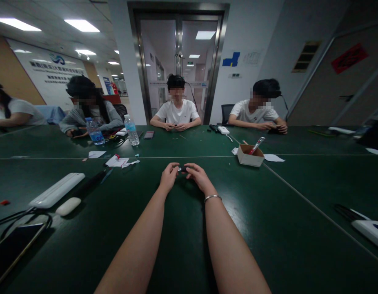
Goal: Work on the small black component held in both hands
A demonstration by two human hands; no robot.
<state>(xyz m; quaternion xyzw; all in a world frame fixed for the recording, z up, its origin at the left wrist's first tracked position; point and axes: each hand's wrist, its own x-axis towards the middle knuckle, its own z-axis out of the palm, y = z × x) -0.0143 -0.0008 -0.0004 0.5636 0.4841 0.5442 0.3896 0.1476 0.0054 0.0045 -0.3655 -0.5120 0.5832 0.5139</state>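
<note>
Behind the green desk [268, 212], at 12 o'clock from the hands, stand metal-framed glass doors [178, 32]. Toward 10 o'clock, a white wall sign [56, 67] bears a blue wave logo [57, 59] above lines of Chinese characters, too soft to read with certainty. Two bottles [132, 130], also around 10 o'clock, wear blue labels whose print is illegible. Whatever marks the red paper [350, 58] carries, at 2 o'clock, cannot be made out.

Between the hands is a small dark object [183, 168] with a silvery end. The left hand [169, 175] pinches the silvery end, thumb and fingertips almost together; the right hand [199, 177], fingers curled, grips the black end. Fingers hide much of it, so its exact kind is unclear.

At 8 o'clock a phone [16, 251] runs out of frame; at 4 o'clock a white device [371, 232] is cut off too. Toward 3 o'clock sits an open box [250, 160]. Thin pale seams cross the desk's dark, slightly glossy top. Four people [176, 112] sit along its far side.
</note>
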